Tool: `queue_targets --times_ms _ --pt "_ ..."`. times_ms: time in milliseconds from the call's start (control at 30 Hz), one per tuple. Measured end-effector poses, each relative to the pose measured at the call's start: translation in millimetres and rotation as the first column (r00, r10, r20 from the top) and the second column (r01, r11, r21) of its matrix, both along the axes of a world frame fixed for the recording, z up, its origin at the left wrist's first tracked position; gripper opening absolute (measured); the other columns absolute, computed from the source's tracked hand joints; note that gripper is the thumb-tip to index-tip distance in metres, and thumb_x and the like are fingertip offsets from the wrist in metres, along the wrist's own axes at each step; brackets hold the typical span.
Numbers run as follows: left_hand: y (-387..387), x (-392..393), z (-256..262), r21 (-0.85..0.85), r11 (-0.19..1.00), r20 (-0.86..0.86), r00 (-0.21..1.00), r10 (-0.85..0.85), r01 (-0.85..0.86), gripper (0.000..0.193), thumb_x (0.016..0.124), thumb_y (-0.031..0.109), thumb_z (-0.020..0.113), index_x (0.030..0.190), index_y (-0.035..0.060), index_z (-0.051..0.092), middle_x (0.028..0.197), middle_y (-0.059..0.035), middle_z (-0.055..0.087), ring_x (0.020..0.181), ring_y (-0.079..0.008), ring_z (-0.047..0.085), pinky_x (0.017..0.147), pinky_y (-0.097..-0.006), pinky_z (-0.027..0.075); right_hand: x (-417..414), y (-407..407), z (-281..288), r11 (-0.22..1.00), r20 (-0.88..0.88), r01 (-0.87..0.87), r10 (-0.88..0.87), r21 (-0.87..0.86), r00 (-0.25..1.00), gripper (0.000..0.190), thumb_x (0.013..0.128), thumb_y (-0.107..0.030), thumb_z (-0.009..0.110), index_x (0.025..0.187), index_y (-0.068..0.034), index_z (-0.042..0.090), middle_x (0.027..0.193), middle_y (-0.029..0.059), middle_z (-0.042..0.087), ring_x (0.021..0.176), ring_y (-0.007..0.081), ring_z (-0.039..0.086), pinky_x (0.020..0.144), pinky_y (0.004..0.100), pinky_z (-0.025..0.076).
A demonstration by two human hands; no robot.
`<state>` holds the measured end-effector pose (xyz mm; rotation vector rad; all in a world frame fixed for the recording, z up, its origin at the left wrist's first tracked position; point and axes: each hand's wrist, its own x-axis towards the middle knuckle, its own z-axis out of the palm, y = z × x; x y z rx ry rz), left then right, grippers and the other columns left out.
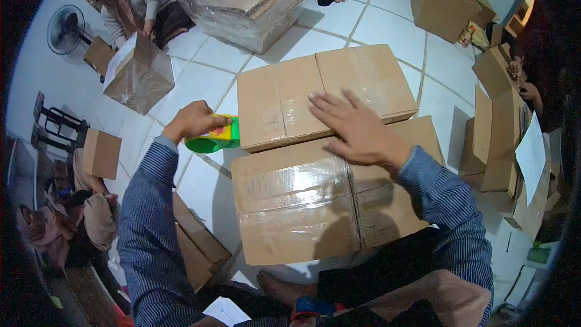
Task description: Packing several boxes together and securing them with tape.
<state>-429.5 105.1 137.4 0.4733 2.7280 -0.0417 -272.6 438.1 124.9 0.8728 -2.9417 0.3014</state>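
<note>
My left hand [196, 120] grips a yellow and green packing-tape dispenser [213, 134], whose green end is close to the left edge of a closed cardboard box [290, 95]. On top of that box, near its front edge, lies my right hand [352, 125] with its fingers spread. Clear tape runs over the box's top, which bears some handwriting. Nearer to me, a second cardboard box [295, 222] with shiny clear tape across it stands against the first one. My right wrist passes over its far edge.
A large plastic-wrapped carton [245, 4] stands at the far side. At upper left a person [131, 4] handles a wrapped box [140, 77] near a fan [66, 29]. Open cardboard boxes [499, 136] stand at right; folded cardboard [195, 240] lies by my left arm. Another person sits at left.
</note>
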Motion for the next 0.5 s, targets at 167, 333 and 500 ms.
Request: queue_targets --times_ms 167,333,500 --pt "-18.6 1.8 -45.3 -0.254 0.967 -0.284 0.954 -0.093 0.018 0.051 0.063 0.057 0.064 0.073 0.0070 0.066 0.075 -0.0146 0.065 0.069 -0.0288 0.063 0.066 -0.0409 0.048 -4.4 -7.5 -11.2 0.981 -0.070 -0.055 0.043 -0.183 0.997 0.064 0.080 -0.031 0.053 0.134 -0.004 0.033 0.141 0.0161 0.028 0.133 0.0278 0.023 0.109 0.0449 0.013" --pt "-5.2 26.8 46.4 -0.261 0.963 -0.643 0.757 -0.121 -0.068 0.049 0.070 0.053 0.061 0.064 0.0050 0.065 0.061 -0.0146 0.061 0.059 -0.0277 0.062 0.059 -0.0408 0.045 -11.5 -3.6 4.2 0.685 0.267 0.160 0.053 -0.711 0.962 0.054 0.085 -0.028 0.053 0.130 -0.003 0.039 0.131 0.0141 0.043 0.124 0.0226 0.038 0.104 0.0381 0.026" --pt "56.4 104.0 116.8 0.420 0.800 -0.596 0.795 -0.113 0.429 0.044 0.073 0.042 0.061 0.052 0.0041 0.056 0.043 -0.0096 0.043 0.042 -0.0227 0.038 0.056 -0.0351 0.030 -11.8 -35.3 19.6 -0.121 0.389 0.497 0.477 -0.859 0.788 0.047 0.087 -0.021 0.057 0.127 -0.001 0.042 0.122 0.0110 0.051 0.111 0.0153 0.050 0.094 0.0277 0.038"
